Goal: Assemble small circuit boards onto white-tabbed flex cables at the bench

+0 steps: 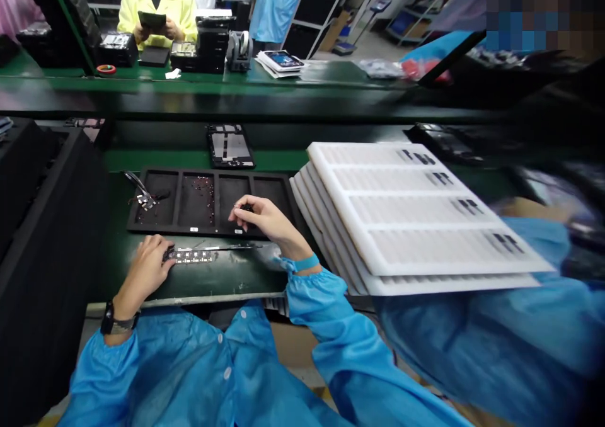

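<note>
My left hand (147, 264) rests on the green bench, its thumb and fingers closed on the left end of a strip of small circuit boards (195, 256). Behind the strip lies a long thin dark piece (231, 247). My right hand (265, 218) hovers over the front of a black foam tray (161, 228), fingers curled around a small black part (246, 208) whose kind I cannot make out. Tiny reddish parts (204, 191) are scattered in one tray compartment. The leftmost compartment holds small boards with dark leads (145, 200).
White foam trays (340, 250) with slots and several dark parts are stacked at right. A tablet-like housing (231, 146) lies behind the black tray. Tall black foam (42, 225) borders the left. A person in blue sits at right; one in yellow (182, 2) works across the bench.
</note>
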{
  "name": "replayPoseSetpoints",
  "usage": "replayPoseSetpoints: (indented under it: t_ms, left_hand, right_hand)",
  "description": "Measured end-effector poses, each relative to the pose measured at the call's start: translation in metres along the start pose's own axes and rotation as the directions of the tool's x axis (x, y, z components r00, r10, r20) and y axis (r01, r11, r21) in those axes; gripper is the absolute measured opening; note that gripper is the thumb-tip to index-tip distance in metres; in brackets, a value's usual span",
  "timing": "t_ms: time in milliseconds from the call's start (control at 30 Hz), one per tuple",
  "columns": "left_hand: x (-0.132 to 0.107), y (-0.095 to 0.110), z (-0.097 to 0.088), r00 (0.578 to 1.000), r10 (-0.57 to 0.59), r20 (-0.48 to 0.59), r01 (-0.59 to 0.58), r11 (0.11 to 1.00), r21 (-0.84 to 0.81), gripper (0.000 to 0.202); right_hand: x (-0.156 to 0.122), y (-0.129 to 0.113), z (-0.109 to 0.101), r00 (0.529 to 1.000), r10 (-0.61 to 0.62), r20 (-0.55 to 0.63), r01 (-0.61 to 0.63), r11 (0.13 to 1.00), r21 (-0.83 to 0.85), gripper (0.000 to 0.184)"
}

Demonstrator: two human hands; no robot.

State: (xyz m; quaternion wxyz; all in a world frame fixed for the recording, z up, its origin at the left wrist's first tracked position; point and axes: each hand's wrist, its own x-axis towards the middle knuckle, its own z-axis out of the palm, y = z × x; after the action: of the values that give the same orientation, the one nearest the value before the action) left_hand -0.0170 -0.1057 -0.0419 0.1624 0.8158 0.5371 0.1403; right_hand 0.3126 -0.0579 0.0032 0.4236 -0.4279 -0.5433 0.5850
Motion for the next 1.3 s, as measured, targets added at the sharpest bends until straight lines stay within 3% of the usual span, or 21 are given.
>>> replayPoseSetpoints:
  t_ms: [200, 467, 633, 833, 1033, 1300]
  left_hand:
    - [-0.021, -0.009, 0.002, 0.992, -0.117, -0.045, 0.114, 0.992, -0.059, 0.015]
    - [-0.025, -0.008, 0.006, 0.982, -0.178, -0.065, 0.156, 0.954, -0.257, 0.018]
    - [-0.021, -0.010, -0.002, 0.986, -0.166, -0.003, 0.158, 0.940, -0.304, 0.017]
    - [-0.019, -0.010, -0.009, 0.969, -0.245, 0.044, 0.242, 0.890, -0.387, 0.027]
    - [-0.018, -0.009, -0.014, 0.954, -0.294, 0.060, 0.293, 0.869, -0.399, 0.030]
    - [-0.016, -0.008, -0.010, 0.955, -0.297, -0.004, 0.284, 0.918, -0.278, 0.010]
  right_hand:
    - [0.021, 0.005, 0.020, 0.997, -0.004, 0.077, 0.006, 0.999, -0.033, 0.033]
    - [0.024, 0.020, 0.021, 0.997, 0.007, 0.082, -0.004, 0.999, -0.036, 0.031]
    - [0.023, 0.024, 0.020, 0.999, -0.006, 0.051, 0.009, 0.998, -0.058, 0.027]
    - [0.023, 0.028, 0.019, 0.999, -0.042, 0.026, 0.045, 0.990, -0.131, 0.027]
    - [0.022, 0.028, 0.020, 0.999, 0.006, 0.047, -0.004, 0.999, -0.045, 0.027]
    - [0.022, 0.031, 0.023, 0.998, 0.032, 0.056, -0.031, 0.999, -0.033, 0.027]
